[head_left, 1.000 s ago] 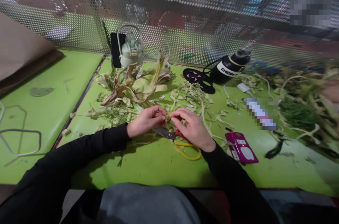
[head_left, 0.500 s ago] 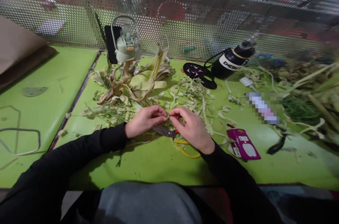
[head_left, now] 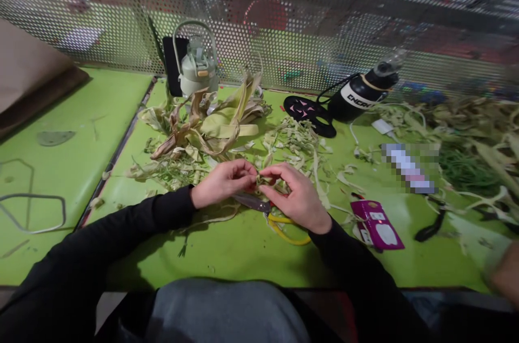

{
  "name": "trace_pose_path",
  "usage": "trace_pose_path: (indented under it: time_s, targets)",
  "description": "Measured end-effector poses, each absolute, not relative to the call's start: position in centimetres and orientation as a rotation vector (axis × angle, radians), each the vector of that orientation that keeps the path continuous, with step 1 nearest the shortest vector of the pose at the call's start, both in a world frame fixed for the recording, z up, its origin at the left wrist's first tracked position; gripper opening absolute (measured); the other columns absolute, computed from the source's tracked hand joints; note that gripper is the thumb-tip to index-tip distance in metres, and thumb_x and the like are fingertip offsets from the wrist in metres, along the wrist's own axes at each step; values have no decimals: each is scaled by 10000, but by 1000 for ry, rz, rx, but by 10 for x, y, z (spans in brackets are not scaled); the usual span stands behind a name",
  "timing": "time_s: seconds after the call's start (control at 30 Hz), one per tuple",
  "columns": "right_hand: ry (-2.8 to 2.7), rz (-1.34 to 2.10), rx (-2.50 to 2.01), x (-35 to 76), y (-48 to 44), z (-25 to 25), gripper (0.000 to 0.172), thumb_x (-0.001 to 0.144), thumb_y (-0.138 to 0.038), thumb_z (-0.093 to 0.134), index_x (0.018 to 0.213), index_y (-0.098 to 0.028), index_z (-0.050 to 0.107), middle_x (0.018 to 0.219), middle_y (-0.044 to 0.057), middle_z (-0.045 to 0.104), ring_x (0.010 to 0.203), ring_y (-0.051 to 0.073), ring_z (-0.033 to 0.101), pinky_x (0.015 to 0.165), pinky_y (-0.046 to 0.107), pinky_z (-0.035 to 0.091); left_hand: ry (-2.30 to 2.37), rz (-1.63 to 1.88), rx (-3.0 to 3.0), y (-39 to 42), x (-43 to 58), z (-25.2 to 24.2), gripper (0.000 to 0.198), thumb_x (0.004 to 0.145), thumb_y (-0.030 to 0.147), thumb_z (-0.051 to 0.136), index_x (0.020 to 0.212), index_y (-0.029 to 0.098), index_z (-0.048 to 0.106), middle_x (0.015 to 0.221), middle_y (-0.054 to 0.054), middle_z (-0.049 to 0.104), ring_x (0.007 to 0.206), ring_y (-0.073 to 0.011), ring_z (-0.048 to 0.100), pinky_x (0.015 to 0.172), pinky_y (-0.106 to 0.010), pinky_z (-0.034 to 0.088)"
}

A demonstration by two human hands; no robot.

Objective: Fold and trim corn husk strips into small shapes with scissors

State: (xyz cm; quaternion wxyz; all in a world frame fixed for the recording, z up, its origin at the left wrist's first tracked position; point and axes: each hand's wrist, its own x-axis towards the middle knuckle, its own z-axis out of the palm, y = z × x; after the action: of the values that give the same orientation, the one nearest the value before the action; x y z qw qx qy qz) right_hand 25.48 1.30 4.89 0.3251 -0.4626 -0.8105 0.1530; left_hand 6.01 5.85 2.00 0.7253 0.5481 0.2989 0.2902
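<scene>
My left hand [head_left: 225, 183] is closed in a pinch on a small pale-green piece of corn husk [head_left: 258, 180], mostly hidden by the fingertips. From the other side my right hand [head_left: 299, 197] has its thumb and forefinger on the same piece. Below the hands lie scissors with yellow handles [head_left: 287, 229], their dark blades pointing left. Just beyond are dry corn husks [head_left: 229, 119], brown and yellow-green, and a heap of shredded husk strips [head_left: 294, 138].
A pale green bottle [head_left: 198, 74] and a black bottle [head_left: 357, 97] stand near the perforated metal screen [head_left: 243, 19]. To the right lie a purple package [head_left: 379, 224], green string [head_left: 470, 170] and more husks. Another person's blurred hand [head_left: 505, 273] shows at the right edge.
My right thumb and forefinger have spread a little, and more of the husk piece shows between them. Another person's hand and a pale sheet have come in at the right.
</scene>
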Motion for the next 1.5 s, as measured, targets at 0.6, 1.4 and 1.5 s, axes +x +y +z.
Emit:
trace_pose_path:
  time_s: [0.6,1.4,1.5]
  targets:
    - [-1967,421,-1254,244,7,43,201,856,-120,594,1029,-220,565,1060,73,611,799,152,644,695,308,591,618,647,1086,56,60,24,287,799,324,725,928,145,541,823,-14,648,755,-107,637,727,-247,494]
    - [-2051,149,-1204,240,2,41,217,877,-120,578,1062,-228,542,1069,91,650,895,187,661,688,313,586,545,605,1112,57,57,28,283,806,297,718,944,154,516,805,-5,628,722,-94,595,697,-231,463]
    - [-2044,140,-1207,240,2,41,206,879,-125,592,1054,-221,546,1055,90,655,887,178,660,697,303,586,559,627,1172,57,59,23,319,812,374,731,920,139,544,793,-15,630,730,-100,605,707,-236,479]
